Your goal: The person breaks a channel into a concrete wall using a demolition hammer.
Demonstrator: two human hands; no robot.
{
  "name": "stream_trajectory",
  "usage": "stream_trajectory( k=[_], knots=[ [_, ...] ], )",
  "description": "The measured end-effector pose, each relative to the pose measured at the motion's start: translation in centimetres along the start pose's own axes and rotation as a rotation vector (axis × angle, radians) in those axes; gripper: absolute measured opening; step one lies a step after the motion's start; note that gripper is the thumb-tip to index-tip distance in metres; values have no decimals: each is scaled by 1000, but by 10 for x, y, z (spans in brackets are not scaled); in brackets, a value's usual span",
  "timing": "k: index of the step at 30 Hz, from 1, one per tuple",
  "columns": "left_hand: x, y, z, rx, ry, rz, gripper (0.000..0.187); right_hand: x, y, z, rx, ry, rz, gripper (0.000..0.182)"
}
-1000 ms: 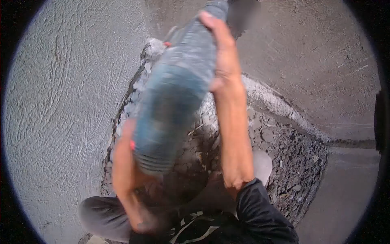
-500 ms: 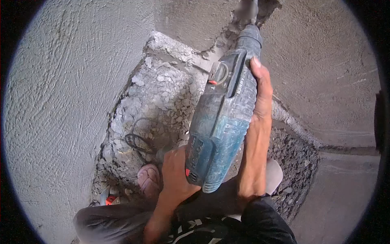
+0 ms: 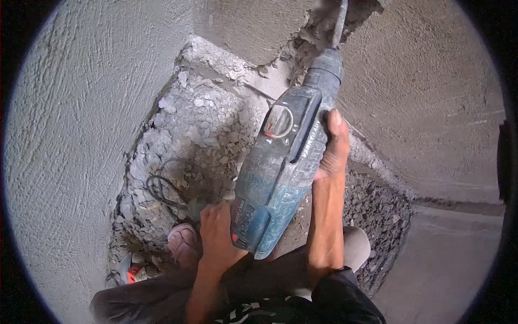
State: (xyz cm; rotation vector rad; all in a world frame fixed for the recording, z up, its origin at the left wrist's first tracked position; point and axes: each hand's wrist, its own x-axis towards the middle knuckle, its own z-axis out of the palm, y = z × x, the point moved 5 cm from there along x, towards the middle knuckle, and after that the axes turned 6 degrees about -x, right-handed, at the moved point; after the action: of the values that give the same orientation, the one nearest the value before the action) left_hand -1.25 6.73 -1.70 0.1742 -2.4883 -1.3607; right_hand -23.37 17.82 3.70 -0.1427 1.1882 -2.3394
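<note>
A dusty blue-green rotary hammer drill runs diagonally through the middle of the view, its front end toward the top. My left hand is wrapped round the rear handle, most of which the drill body hides. Under the right side of the housing, my right hand supports the tool, thumb along its side and other fingers out of sight. From the chuck a grey metal bit points up to a rough broken hole in the wall. Whether its tip touches the wall is not visible.
Broken rubble covers the floor, with a dark cable looped on it. A foot in a pink sandal stands at left. Beside the knee lies a red-orange object. Rough plastered walls rise on both sides.
The drill and both hands have shifted down and left in view. More of the bit and the wall hole now shows. Both hands keep their hold.
</note>
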Motion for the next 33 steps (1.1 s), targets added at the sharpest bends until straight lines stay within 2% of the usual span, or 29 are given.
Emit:
stream_trajectory(
  k=[2,4,5,6,8,11,12,14,15,17,18,20,23,26,29,32,33],
  knots=[
    [2,-2,0,-91,-27,-48,79,-3,-10,6,-165,58,-108,55],
    [-3,-11,1,-403,-30,-278,77,-5,-14,8,-279,110,-173,61],
    [-7,-10,0,-409,-32,-281,77,-6,-13,10,-287,137,-176,66],
    [-15,-17,3,-706,27,-473,76,-3,-4,11,-248,157,-161,70],
    [-27,-26,6,-1001,86,-669,75,3,14,13,-170,200,-135,78],
    [-37,-43,9,-1073,52,-821,72,13,20,22,-182,146,-78,76],
    [-29,-42,5,-735,-85,-637,70,15,21,23,-190,134,-64,75],
    [-22,-49,10,-402,-207,-451,69,16,19,34,-136,60,-67,79],
    [-25,-65,21,-652,-129,-568,68,14,17,41,-126,54,-74,83],
    [-17,-78,25,-907,-57,-679,67,18,16,43,-180,49,-127,82],
    [-4,-75,17,-736,-127,-536,68,20,15,44,-226,41,-179,82],
    [4,-81,13,-561,-194,-391,68,23,16,45,-236,70,-188,77],
    [11,-84,13,-595,-116,-170,73,34,15,37,-239,54,-189,70],
    [25,-79,21,-676,-106,-366,77,40,9,30,-237,71,-207,69],
    [30,-85,26,-848,32,-298,78,47,3,28,-259,82,-228,65],
    [54,-81,13,-592,-124,-326,84,57,-3,32,-251,62,-254,62],
    [56,-84,11,-630,-157,-312,83,61,-3,33,-260,61,-269,61]
  ],
)
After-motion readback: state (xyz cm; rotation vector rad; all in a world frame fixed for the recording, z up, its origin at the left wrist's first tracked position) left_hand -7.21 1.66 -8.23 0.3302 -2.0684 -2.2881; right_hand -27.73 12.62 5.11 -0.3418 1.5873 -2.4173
